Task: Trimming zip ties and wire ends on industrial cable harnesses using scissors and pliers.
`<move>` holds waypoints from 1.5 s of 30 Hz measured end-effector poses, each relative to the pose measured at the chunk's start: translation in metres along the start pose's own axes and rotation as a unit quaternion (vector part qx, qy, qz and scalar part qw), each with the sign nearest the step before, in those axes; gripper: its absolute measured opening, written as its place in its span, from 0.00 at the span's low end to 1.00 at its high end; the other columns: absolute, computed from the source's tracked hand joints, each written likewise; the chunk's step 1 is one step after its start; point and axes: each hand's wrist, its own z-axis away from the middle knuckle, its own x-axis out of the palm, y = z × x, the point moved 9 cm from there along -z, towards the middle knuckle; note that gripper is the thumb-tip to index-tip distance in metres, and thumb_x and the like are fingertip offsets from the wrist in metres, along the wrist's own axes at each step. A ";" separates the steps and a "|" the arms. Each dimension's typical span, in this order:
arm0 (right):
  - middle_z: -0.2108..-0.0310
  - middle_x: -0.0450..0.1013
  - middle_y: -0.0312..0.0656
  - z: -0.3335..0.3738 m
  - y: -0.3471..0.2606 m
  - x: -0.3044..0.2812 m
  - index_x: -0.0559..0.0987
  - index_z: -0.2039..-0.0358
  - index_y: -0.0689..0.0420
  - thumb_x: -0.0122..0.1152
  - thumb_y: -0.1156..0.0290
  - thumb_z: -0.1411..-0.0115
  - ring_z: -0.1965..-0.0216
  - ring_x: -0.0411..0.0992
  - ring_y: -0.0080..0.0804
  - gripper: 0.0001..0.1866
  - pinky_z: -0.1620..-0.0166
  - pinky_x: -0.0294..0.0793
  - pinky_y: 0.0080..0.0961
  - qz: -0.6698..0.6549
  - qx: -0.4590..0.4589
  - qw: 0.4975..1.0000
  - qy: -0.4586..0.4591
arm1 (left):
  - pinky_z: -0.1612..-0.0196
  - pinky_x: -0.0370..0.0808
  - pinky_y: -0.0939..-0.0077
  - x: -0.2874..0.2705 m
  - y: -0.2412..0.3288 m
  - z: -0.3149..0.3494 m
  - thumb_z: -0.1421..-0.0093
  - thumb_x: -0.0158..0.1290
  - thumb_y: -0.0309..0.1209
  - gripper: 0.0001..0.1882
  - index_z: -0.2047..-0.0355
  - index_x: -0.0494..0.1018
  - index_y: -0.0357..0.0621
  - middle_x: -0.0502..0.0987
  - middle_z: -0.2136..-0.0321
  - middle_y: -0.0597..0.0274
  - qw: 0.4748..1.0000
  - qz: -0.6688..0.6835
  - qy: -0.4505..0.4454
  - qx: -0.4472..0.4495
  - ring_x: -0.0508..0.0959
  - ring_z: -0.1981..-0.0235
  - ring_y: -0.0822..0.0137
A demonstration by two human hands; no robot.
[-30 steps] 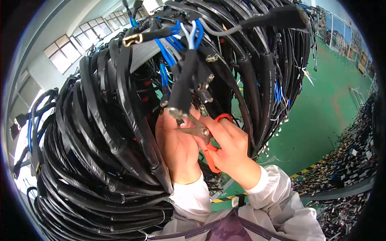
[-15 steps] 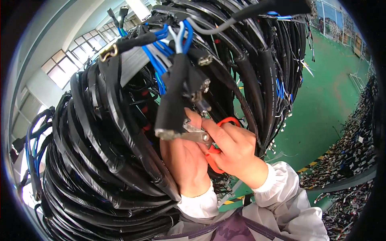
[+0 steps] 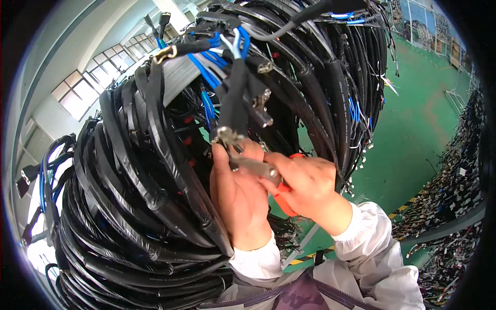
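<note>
My left hand [image 3: 238, 199] grips a thick black cable [image 3: 235, 101] just below its bare metal end [image 3: 226, 136], holding it upright in front of me. My right hand [image 3: 305, 186] is closed around the red handles of a pair of pliers [image 3: 258, 168]. The pliers' grey jaws reach left to the metal end of the cable, above my left thumb. Blue and white wires [image 3: 225, 49] fan out at the top of the same cable.
A huge bundle of looped black cables [image 3: 134, 206] fills the left and top of the view, right against my hands. A green floor [image 3: 413, 134] lies to the right, with heaps of cut cable pieces [image 3: 454, 175] along its far edge.
The cable and both hands have shifted slightly lower and left in view; the pliers' jaws stay at the cable's metal end. My grip on both is the same.
</note>
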 end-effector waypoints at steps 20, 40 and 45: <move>0.81 0.61 0.34 -0.006 -0.004 -0.001 0.75 0.59 0.55 0.59 0.66 0.58 0.84 0.65 0.25 0.21 0.84 0.64 0.20 0.098 -0.019 0.995 -0.016 | 0.68 0.55 0.76 0.014 -0.003 0.003 0.34 0.37 0.42 0.20 0.80 0.53 0.48 0.52 0.80 0.69 0.998 0.036 -0.049 0.017 0.54 0.76 0.73; 0.83 0.63 0.33 -0.008 -0.007 -0.008 0.75 0.63 0.56 0.60 0.65 0.54 0.86 0.66 0.25 0.17 0.84 0.63 0.22 0.100 -0.036 0.994 -0.027 | 0.76 0.54 0.81 0.003 0.001 0.005 0.33 0.38 0.40 0.19 0.82 0.53 0.50 0.51 0.83 0.73 0.999 -0.020 0.009 0.031 0.54 0.79 0.78; 0.84 0.62 0.34 -0.008 -0.008 -0.009 0.75 0.66 0.56 0.61 0.63 0.53 0.87 0.65 0.27 0.15 0.85 0.63 0.23 0.136 -0.031 0.988 -0.059 | 0.76 0.53 0.80 -0.003 0.005 0.004 0.33 0.36 0.42 0.22 0.84 0.53 0.50 0.51 0.85 0.72 0.994 -0.069 0.052 0.061 0.53 0.80 0.76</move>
